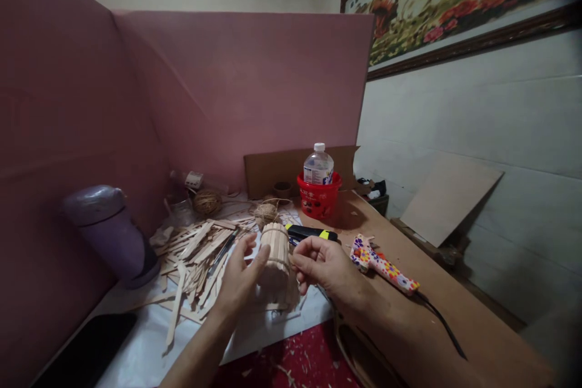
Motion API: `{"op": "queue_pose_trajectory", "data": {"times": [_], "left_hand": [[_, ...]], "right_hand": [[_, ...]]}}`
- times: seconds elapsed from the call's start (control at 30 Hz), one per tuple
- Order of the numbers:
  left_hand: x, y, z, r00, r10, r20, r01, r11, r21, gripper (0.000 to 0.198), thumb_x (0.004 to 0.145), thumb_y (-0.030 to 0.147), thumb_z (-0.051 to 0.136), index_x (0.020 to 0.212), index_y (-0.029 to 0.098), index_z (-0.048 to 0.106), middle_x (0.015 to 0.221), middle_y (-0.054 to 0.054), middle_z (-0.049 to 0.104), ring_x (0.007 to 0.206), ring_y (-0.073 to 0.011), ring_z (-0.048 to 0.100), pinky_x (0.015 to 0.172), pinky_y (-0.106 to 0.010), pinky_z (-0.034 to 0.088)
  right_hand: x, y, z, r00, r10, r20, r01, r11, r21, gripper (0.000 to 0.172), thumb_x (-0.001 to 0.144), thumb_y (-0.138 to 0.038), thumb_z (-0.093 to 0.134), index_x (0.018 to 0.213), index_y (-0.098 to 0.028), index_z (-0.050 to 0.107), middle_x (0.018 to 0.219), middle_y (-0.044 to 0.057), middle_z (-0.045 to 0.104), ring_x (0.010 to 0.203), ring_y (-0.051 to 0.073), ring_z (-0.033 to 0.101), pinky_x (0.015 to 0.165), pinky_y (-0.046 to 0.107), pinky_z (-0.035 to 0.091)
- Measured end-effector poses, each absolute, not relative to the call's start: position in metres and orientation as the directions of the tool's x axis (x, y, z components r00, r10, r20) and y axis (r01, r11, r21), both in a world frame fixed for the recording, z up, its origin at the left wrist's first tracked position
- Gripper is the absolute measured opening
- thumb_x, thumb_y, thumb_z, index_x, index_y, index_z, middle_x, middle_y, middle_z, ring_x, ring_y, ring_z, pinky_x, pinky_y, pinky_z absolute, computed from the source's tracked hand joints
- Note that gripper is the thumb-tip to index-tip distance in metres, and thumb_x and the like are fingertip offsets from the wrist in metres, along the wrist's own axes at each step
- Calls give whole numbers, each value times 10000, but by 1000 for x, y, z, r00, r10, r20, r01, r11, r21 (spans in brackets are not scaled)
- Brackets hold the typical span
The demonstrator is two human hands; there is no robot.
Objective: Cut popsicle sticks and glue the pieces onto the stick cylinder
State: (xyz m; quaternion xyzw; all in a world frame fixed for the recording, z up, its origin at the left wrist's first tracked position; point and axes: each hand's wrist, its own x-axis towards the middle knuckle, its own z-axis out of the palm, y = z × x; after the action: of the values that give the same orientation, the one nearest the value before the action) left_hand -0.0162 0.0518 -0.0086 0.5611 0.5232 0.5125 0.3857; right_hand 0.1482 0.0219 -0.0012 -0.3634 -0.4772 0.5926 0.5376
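Two bare hands work around a small wooden barrel [276,247] near the middle of the view; clock directions are taken from it. Nearest, at 6 o'clock, is a red cloth [284,359] strewn with scraps; a black slab [86,348] lies at 8. The left hand [243,276], at 8, is open, its thumb and fingers spread and curved toward the barrel. The right hand [325,267], at 4, has bent fingers with the tips drawn close at the barrel's side; whether they pinch anything cannot be told. Made of upright-set slats with thin bands, the barrel has its long axis running from 12 to 6, banded end toward 12; its lower end is unclear. Loose sticks [200,254] heap at 9, a purple tumbler [113,236] beyond them. At 3 lies a flowered glue gun [384,270], its cord trailing toward 4. Farther off, twine [266,213] sits at 12, and a red bucket [319,201] holding a bottle [318,167] stands at 1, before a pink partition [245,79].
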Motion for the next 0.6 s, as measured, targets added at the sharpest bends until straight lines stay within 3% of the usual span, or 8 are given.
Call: {"op": "queue_pose_trajectory", "data": {"times": [0.13, 0.27, 0.4, 0.5, 0.6], "left_hand": [[-5, 51, -16, 37, 999, 23, 97, -26, 995, 633, 662, 441, 706, 1180, 129, 522, 890, -81, 646, 791, -229, 619, 670, -291, 453], [-4, 52, -18, -30, 999, -25, 55, 26, 998, 719, 589, 349, 775, 1216, 115, 513, 806, -56, 656, 715, -208, 627, 632, -269, 446], [-8, 53, -14, -6, 992, -126, -27, 126, 992, 801, 598, 245, 757, 1300, 87, 406, 661, -3, 618, 546, -161, 586, 543, -257, 430], [-9, 47, -5, 85, 986, -145, -178, 158, 971, 712, 664, 260, 690, 1295, 99, 404, 695, -15, 625, 578, -147, 588, 555, -248, 446], [-6, 37, 5, 259, 964, -61, -315, 144, 938, 544, 714, 269, 619, 1229, 140, 499, 867, -64, 659, 715, -163, 607, 619, -254, 468]], "right_hand": [[150, 22, -9, -69, 993, 97, -184, 83, -979, 237, 680, -347, 698, 730, -151, 575, 550, -58, 539, 449, 75, 509, 439, 211, 476], [152, 26, -18, 16, 989, 146, -71, 147, -987, 143, 724, -297, 626, 738, -159, 591, 560, -55, 528, 464, 82, 512, 443, 211, 469], [151, 30, -23, 81, 983, 166, -86, 172, -981, 126, 711, -277, 619, 742, -158, 589, 615, -38, 542, 494, 88, 504, 459, 223, 471], [151, 29, -20, 117, 978, 172, -139, 188, -972, 157, 696, -302, 645, 721, -163, 576, 630, -33, 546, 508, 92, 506, 485, 235, 469], [150, 25, -15, 137, 961, 239, -145, 258, -955, 170, 705, -315, 658, 721, -170, 570, 648, -26, 555, 538, 98, 522, 528, 237, 463]]}}
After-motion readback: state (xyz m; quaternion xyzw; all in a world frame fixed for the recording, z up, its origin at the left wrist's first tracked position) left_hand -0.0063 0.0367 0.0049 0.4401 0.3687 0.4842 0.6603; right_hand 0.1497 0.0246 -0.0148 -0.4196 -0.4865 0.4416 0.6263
